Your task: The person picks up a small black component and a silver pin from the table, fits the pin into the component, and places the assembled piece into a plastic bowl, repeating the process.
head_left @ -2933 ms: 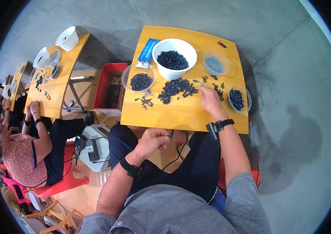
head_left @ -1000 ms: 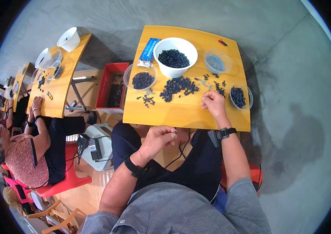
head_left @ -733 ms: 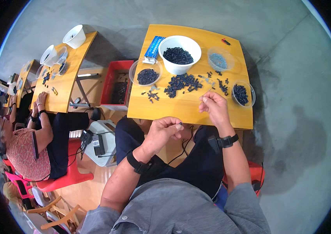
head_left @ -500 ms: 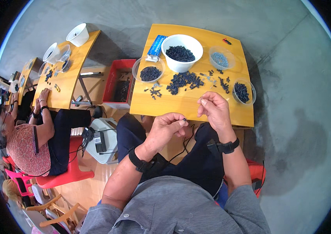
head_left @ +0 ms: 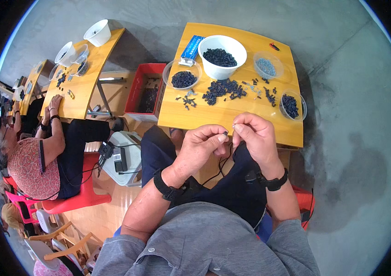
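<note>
My left hand (head_left: 201,146) pinches a small black part (head_left: 225,133) between thumb and forefinger, over my lap just off the table's near edge. Close beside it, my right hand (head_left: 256,137) is closed in a pinch, its fingertips nearly meeting the left's. Something tiny and pale shows at the right fingertips, too small to name. Beyond the hands, on the yellow table (head_left: 195,117), lies a pile of short black parts (head_left: 223,90). Tiny silvery pieces (head_left: 254,90) are scattered to the right of that pile.
A white bowl (head_left: 218,72) of black parts stands behind the pile, beside a blue box (head_left: 192,48). Clear tubs hold dark parts (head_left: 184,79), bluish pieces (head_left: 265,67) and more black parts (head_left: 290,106). A red bin (head_left: 133,94) stands left, near a seated person (head_left: 36,168).
My hands have come together, the left moving right with the black part, until the fingertips almost touch. The whole view has shifted slightly.
</note>
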The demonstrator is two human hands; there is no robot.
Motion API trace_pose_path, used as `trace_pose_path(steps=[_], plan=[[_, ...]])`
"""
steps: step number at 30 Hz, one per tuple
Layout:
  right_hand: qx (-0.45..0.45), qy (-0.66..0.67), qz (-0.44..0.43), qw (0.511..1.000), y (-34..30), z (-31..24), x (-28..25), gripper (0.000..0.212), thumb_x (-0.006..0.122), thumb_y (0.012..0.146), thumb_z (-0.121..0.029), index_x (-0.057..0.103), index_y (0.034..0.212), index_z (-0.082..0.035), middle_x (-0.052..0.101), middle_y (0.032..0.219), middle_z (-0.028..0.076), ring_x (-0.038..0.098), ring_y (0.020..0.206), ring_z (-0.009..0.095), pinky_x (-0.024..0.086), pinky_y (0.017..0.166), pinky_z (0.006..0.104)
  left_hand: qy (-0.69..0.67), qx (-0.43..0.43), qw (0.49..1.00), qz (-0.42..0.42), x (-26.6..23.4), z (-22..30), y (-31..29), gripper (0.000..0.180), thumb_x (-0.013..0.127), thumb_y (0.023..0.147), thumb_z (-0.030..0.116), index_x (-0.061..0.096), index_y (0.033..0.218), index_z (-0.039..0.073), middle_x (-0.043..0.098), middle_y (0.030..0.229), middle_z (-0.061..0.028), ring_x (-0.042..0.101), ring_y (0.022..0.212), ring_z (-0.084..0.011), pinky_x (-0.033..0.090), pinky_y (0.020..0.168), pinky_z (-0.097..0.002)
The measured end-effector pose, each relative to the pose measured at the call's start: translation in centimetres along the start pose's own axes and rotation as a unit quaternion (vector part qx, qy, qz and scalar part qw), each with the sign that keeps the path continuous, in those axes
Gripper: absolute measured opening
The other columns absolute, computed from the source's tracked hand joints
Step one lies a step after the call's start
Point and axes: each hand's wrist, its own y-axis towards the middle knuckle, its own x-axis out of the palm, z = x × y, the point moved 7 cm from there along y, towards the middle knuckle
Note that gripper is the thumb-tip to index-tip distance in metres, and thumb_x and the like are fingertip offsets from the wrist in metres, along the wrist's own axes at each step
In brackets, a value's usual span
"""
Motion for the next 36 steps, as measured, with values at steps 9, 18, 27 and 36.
trace_pose_path(steps=[9, 18, 27, 36], plan=[[-0.046, -0.104, -0.029, 0.993, -0.5, -1.6, 1.5, 0.005, 0.054, 0.087, 0.000, 0.058, 0.088, 0.003, 0.053, 0.079, 0.003, 0.053, 0.057, 0.006, 0.042, 0.050, 0.0189, 0.011, 0.019, 1.000, 0.003, 0.2, 0.9, -0.2, 0.011, 0.059, 0.087, 0.002, 0.064, 0.097, 0.000, 0.064, 0.083, -0.0040, 0.059, 0.067, -0.0100, 0.049, 0.062, -0.0223], [-0.069, -0.174, -0.042, 0.981, -0.5, -2.2, 2.2, 0.004, 0.054, 0.086, 0.001, 0.058, 0.086, 0.002, 0.053, 0.078, 0.004, 0.052, 0.055, 0.006, 0.041, 0.046, 0.0207, 0.017, 0.009, 1.000, 0.003, 0.0, 1.0, -0.2, 0.011, 0.060, 0.087, 0.002, 0.064, 0.096, -0.001, 0.065, 0.082, -0.0042, 0.060, 0.066, -0.0092, 0.049, 0.061, -0.0213], [-0.151, -0.298, -0.069, 0.940, -0.4, -3.9, 3.3, 0.003, 0.058, 0.081, 0.002, 0.058, 0.084, 0.002, 0.056, 0.076, 0.011, 0.056, 0.067, 0.022, 0.045, 0.060, 0.0314, 0.072, -0.005, 0.997, -0.001, -0.2, 1.9, -0.3, 0.012, 0.061, 0.087, 0.006, 0.066, 0.093, -0.002, 0.065, 0.076, -0.0030, 0.061, 0.064, -0.0075, 0.050, 0.060, -0.0199], [-0.112, -0.215, -0.003, 0.970, -1.0, -3.3, 2.8, 0.008, 0.060, 0.079, 0.006, 0.058, 0.083, 0.001, 0.055, 0.075, 0.008, 0.055, 0.064, 0.016, 0.044, 0.057, 0.0269, 0.076, -0.004, 0.997, -0.007, 0.0, 2.6, -0.2, 0.011, 0.060, 0.087, 0.005, 0.066, 0.094, -0.002, 0.066, 0.077, -0.0047, 0.062, 0.065, -0.0092, 0.050, 0.061, -0.0206]])
